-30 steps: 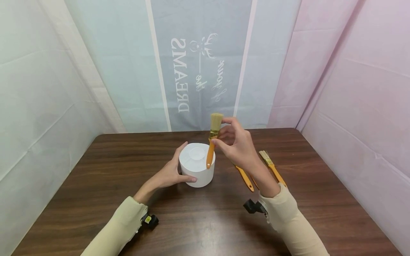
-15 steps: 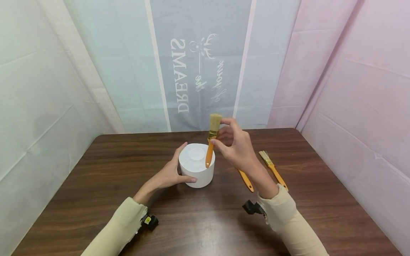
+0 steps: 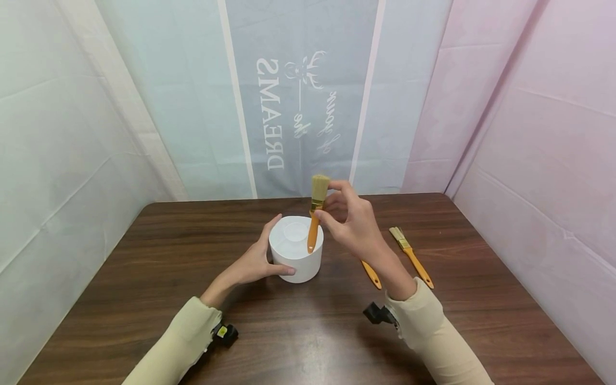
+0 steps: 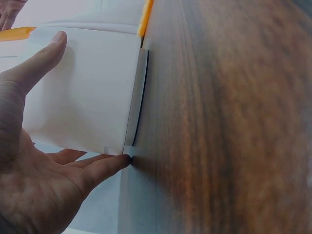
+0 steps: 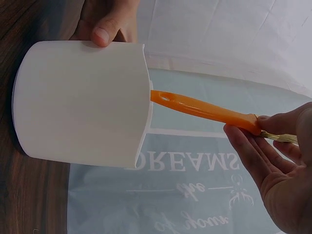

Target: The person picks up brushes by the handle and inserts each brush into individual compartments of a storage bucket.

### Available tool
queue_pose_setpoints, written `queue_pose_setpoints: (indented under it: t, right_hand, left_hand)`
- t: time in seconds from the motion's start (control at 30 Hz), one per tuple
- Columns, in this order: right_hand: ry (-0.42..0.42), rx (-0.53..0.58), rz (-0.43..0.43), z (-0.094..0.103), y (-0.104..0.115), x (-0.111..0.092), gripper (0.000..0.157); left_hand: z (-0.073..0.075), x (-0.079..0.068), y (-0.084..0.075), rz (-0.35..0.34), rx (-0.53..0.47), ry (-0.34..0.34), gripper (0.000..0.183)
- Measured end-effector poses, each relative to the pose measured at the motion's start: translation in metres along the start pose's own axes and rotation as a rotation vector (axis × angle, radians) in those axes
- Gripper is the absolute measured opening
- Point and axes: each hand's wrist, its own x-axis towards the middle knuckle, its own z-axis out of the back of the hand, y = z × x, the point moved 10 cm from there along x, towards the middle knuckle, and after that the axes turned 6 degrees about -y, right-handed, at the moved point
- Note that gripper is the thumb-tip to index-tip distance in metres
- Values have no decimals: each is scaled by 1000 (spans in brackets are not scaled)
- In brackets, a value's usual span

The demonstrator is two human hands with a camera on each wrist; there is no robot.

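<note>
A white round holder (image 3: 306, 265) with a round recess inside stands on the table. My left hand (image 3: 252, 261) grips it from the left, the thumb across its front wall and the other fingers round the far side. Above its right rim, my right hand (image 3: 357, 223) pinches a paintbrush (image 3: 313, 232) where handle and metal collar meet. The brush is nearly upright with its pale bristles at the top. In the right wrist view, the low end of the orange handle (image 5: 204, 108) reaches the holder's rim, which slightly hides its tip.
On the brown table (image 3: 168, 256), another paintbrush (image 3: 412, 258) lies to the right. An orange brush handle (image 3: 371, 275) shows beside my right forearm, its other end hidden. Behind the table hangs a blue-grey cloth (image 3: 308, 32) with mirrored lettering.
My right hand has moved slightly left and a little down with the paintbrush, bringing it further over the holder. The left hand and the holder stay almost where they were.
</note>
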Motion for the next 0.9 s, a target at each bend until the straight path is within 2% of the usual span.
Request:
queue_pose_setpoints:
  t: [0.9]
  right_hand:
    - [3,-54,59,-5,6,-3,57]
  left_hand:
    - [-1,-1,1,14,4,-2,129]
